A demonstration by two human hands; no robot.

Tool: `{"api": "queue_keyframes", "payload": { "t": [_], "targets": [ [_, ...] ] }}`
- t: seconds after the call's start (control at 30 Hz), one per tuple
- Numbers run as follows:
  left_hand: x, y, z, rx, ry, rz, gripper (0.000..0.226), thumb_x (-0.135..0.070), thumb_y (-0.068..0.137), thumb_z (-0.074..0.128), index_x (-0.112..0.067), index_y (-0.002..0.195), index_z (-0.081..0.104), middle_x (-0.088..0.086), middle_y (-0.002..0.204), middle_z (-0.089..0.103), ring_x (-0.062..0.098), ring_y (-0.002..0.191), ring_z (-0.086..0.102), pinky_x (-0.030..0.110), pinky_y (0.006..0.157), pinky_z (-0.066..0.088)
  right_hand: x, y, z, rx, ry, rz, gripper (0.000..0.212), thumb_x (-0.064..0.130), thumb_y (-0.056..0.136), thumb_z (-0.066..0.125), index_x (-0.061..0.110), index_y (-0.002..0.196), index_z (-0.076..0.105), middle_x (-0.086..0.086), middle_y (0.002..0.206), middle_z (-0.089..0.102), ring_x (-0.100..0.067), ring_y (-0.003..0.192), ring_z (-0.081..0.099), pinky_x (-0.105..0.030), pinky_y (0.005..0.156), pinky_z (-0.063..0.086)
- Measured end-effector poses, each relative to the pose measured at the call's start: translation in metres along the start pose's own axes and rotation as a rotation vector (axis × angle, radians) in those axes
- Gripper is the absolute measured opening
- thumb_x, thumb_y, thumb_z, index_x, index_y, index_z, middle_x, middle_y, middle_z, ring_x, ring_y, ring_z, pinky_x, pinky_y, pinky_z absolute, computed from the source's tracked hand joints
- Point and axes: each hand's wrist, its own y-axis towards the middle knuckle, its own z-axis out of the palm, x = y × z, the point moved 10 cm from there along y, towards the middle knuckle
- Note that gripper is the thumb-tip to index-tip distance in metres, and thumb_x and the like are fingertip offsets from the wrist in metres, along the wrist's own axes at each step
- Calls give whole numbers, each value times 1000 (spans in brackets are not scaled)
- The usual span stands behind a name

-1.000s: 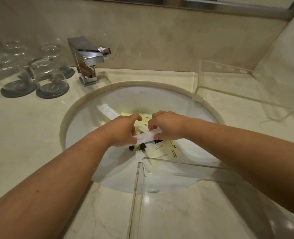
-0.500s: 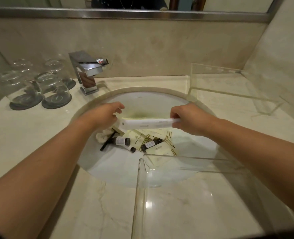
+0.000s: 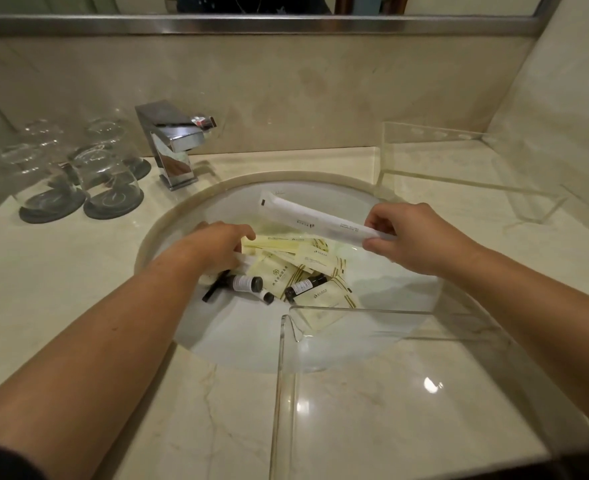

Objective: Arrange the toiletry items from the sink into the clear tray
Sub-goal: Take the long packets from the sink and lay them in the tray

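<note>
Right fingers: pinching one end of a long white packet (image 3: 315,220); the right hand (image 3: 416,239) holds it above the sink (image 3: 168,223), its far end free and pointing toward the faucet (image 3: 173,143).
Left fingers: curled down into the pile; the left hand (image 3: 217,245) touches the cream sachets (image 3: 286,271), but whether it grips one I cannot tell.
Still in the basin: sachets, small dark bottles (image 3: 307,287), a black stick-like item (image 3: 215,287).
Risk, packet: held by one end only, it could sag or slip and fall back among the rest.
Risk, bottles: round and lying on a curved bowl, likely to roll toward the drain if the pile is stirred.
Risk, tray: the near clear tray (image 3: 282,375) overhangs the basin edge; a forearm bump might tip it.
Surface: pale polished marble counter (image 3: 61,289), glossy, probably slick.
Room: mirror above, upturned glasses (image 3: 78,174) on dark coasters at left, a second clear tray (image 3: 459,181) at right.
</note>
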Motion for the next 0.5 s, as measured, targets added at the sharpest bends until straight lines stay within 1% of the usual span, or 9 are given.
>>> {"api": "queue_keyframes", "payload": {
  "t": [0.07,0.17,0.27,0.33,0.4,0.47,0.5],
  "targets": [
    [-5,-6,-11,-42,-9,5,53,-25,87,67,-41,134,50,-14,100,63,19,96,59,34,82,50,2,-8,-7,-19,23,4,8,32,91,71,29,93,63,16,83,59,-2,74,55,-19,58,35],
    [-4,-18,-32,-107,-39,-25,51,-21,87,69,-36,133,54,-10,100,64,15,88,62,36,77,55,3,-22,-20,-76,84,15,8,34,91,71,31,93,64,15,83,63,-4,75,59,-20,59,38],
    [-7,-34,-52,-172,-15,-36,49,-16,89,68,-31,134,55,-9,96,64,16,85,61,33,71,51,2,-36,-33,-141,132,12,9,36,90,72,32,94,65,14,85,67,-5,83,63,-21,65,45],
    [-8,-46,-65,-235,25,-52,49,-15,89,67,-30,134,55,-9,95,62,17,85,59,32,67,46,3,-45,-38,-172,150,5,10,37,90,73,32,96,66,15,86,68,-4,85,64,-21,68,47],
    [-8,-61,-77,-288,20,-81,47,-17,89,68,-31,133,55,-7,98,63,19,87,60,33,69,49,5,-54,-42,-199,178,0,10,36,90,73,31,96,67,16,86,68,-3,85,65,-20,69,49],
    [-7,-76,-87,-328,-67,-99,45,-19,89,71,-31,130,57,-4,103,67,21,86,62,36,73,54,9,-63,-47,-225,209,-15,10,35,89,74,31,96,68,18,85,68,-1,85,65,-18,69,49],
    [-7,-83,-91,-347,-125,-99,44,-19,89,73,-29,129,59,-3,103,67,21,85,63,36,73,54,10,-69,-49,-236,225,-24,10,35,89,75,32,96,68,19,85,68,1,86,64,-16,69,48]
  ]
}}
